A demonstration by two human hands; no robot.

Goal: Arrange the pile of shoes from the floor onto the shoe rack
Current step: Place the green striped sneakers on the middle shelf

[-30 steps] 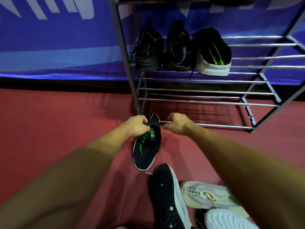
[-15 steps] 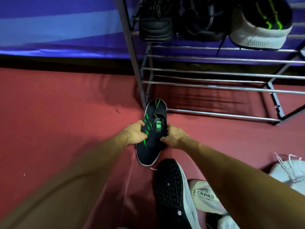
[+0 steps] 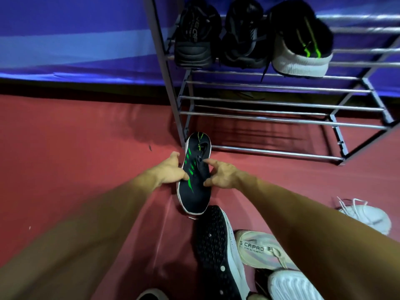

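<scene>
A black shoe with green stripes (image 3: 195, 180) lies low in front of the rack's left leg, heel toward the rack. My left hand (image 3: 170, 172) grips its left side with the thumb on top. On the other side, my right hand (image 3: 221, 175) holds it between thumb and index finger, the index at the shoe's opening. The metal shoe rack (image 3: 281, 121) stands against the purple wall. On its upper visible shelf sit two black shoes (image 3: 194, 40) (image 3: 242, 40) and a matching black-green shoe with a white sole (image 3: 303, 48).
The pile lies on the red floor near me: a shoe on its side showing a black studded sole (image 3: 216, 252), a pale shoe with lettering (image 3: 257, 249), a white sole (image 3: 290, 286) and a white laced shoe (image 3: 368, 217). The rack's lower bars (image 3: 270, 151) carry nothing.
My right hand left the rack's bottom bar and took the shoe's right side. My head came closer and tilted down. Fingers of both hands now spread a little along the shoe.
</scene>
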